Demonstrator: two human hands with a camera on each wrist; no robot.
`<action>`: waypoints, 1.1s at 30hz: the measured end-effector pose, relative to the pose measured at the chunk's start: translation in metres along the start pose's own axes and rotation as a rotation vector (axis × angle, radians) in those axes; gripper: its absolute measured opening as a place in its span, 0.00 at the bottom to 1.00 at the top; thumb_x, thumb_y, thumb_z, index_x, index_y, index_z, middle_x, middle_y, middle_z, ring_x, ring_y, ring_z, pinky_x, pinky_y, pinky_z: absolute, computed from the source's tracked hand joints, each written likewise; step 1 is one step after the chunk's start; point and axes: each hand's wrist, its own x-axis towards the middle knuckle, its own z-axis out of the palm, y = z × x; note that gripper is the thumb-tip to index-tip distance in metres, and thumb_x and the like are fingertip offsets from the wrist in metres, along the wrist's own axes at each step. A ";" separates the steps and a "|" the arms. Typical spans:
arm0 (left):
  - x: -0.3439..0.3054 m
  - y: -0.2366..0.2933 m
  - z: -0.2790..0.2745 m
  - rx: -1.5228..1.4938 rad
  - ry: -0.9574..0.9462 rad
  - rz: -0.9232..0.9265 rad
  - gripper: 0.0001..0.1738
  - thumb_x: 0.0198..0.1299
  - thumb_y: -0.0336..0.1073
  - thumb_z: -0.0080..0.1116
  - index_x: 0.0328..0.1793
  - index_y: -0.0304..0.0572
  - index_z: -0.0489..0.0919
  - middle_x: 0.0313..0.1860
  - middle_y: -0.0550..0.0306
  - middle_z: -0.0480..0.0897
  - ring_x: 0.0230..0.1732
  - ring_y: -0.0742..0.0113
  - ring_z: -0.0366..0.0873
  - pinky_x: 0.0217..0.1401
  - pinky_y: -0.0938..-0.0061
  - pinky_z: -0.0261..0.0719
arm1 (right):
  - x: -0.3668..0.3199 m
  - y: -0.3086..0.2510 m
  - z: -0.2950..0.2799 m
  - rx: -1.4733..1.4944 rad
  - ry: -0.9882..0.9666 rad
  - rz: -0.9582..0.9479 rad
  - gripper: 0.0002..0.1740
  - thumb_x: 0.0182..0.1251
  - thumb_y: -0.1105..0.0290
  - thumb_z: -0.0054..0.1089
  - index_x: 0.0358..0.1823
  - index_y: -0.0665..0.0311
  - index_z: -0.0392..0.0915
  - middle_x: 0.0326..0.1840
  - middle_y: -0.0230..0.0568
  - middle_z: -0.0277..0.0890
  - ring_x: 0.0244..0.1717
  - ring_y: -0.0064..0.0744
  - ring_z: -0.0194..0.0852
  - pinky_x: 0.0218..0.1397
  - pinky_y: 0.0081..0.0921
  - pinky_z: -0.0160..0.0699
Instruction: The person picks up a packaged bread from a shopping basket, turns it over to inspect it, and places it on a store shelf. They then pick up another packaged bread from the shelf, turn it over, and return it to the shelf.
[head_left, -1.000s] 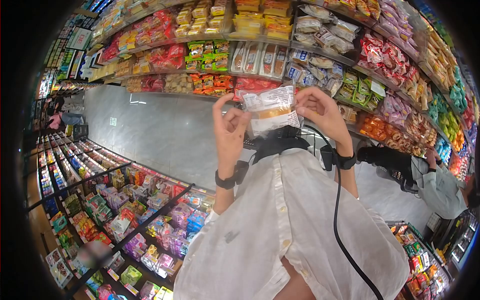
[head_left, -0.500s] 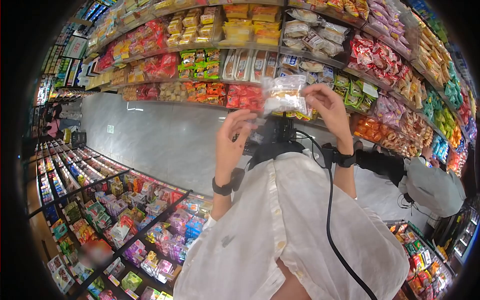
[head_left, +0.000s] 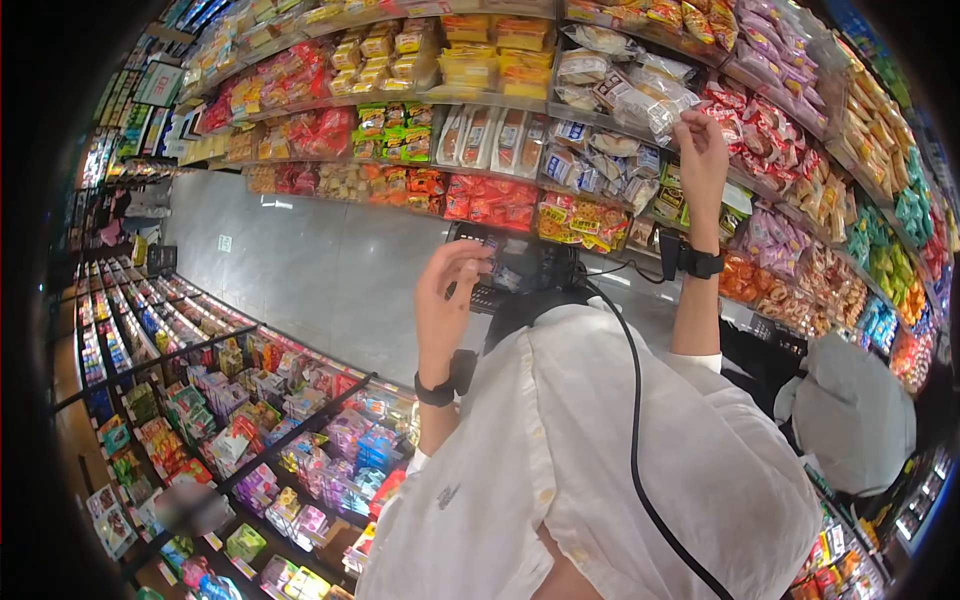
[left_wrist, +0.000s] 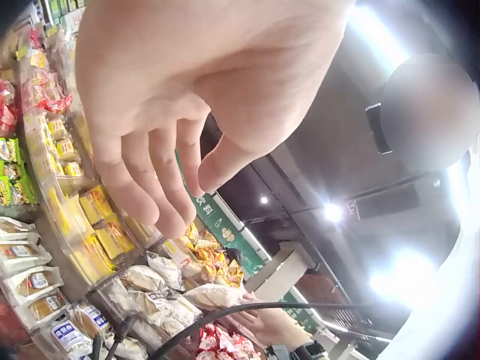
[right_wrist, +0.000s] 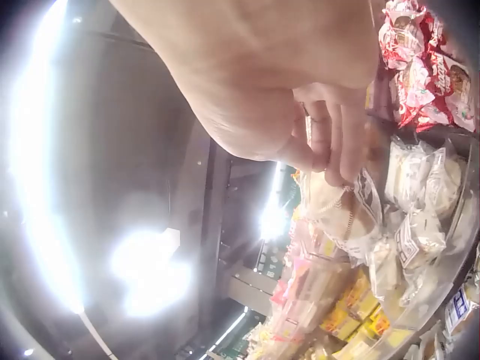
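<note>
My right hand (head_left: 702,150) is raised to the shelf, pinching the edge of a clear-wrapped bread packet (head_left: 662,112) with white printing. The packet lies over a bin of similar wrapped breads (head_left: 583,68). In the right wrist view the thumb and fingers close on the wrapper, and the packet (right_wrist: 345,214) hangs below them beside other packets (right_wrist: 421,236). My left hand (head_left: 447,290) hovers in front of my body with loosely bent fingers and holds nothing. From the left wrist, that hand (left_wrist: 180,112) is seen against the shelves.
Stepped shelves hold yellow cake packs (head_left: 470,68), red-wrapped snacks (head_left: 757,128) and long bread trays (head_left: 480,137). A lower display of small packs (head_left: 240,400) stands at left, beyond the grey floor (head_left: 300,260). A black cable (head_left: 636,420) runs down my shirt. Another person (head_left: 850,415) is at right.
The bread packet has left my left hand and moved up and right to the shelf bin in my right hand. My left hand has dropped slightly lower.
</note>
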 end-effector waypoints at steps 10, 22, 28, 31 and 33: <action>-0.020 -0.010 0.040 0.039 0.257 -0.125 0.12 0.78 0.28 0.56 0.63 0.36 0.81 0.53 0.53 0.90 0.50 0.67 0.87 0.55 0.72 0.81 | -0.018 0.077 0.042 0.092 -0.401 0.164 0.07 0.77 0.76 0.60 0.53 0.67 0.79 0.44 0.33 0.82 0.46 0.22 0.81 0.54 0.23 0.79; -0.018 -0.013 0.091 0.062 0.317 -0.267 0.12 0.79 0.27 0.52 0.63 0.36 0.81 0.53 0.52 0.90 0.50 0.67 0.87 0.55 0.73 0.80 | -0.045 0.215 0.017 -0.386 -0.375 0.129 0.06 0.75 0.76 0.57 0.49 0.64 0.80 0.41 0.49 0.84 0.41 0.50 0.85 0.45 0.41 0.82; -0.002 -0.007 0.114 0.067 0.255 -0.231 0.12 0.79 0.27 0.53 0.63 0.35 0.81 0.53 0.52 0.90 0.51 0.67 0.87 0.55 0.73 0.80 | -0.046 0.210 0.002 -0.458 -0.220 -0.076 0.05 0.73 0.78 0.56 0.46 0.64 0.80 0.48 0.52 0.79 0.45 0.60 0.82 0.46 0.49 0.81; 0.007 0.003 0.124 0.098 0.217 -0.219 0.12 0.79 0.28 0.53 0.63 0.35 0.81 0.53 0.52 0.89 0.51 0.67 0.87 0.55 0.73 0.80 | -0.052 0.206 -0.001 -0.484 -0.171 -0.053 0.06 0.74 0.78 0.56 0.47 0.64 0.80 0.49 0.51 0.78 0.46 0.59 0.82 0.47 0.48 0.81; 0.011 0.008 0.127 0.132 0.196 -0.214 0.12 0.79 0.28 0.53 0.63 0.35 0.81 0.53 0.52 0.89 0.51 0.67 0.87 0.55 0.73 0.80 | -0.055 0.208 -0.005 -0.505 -0.149 -0.053 0.06 0.74 0.77 0.57 0.48 0.63 0.80 0.50 0.50 0.78 0.46 0.59 0.82 0.47 0.48 0.82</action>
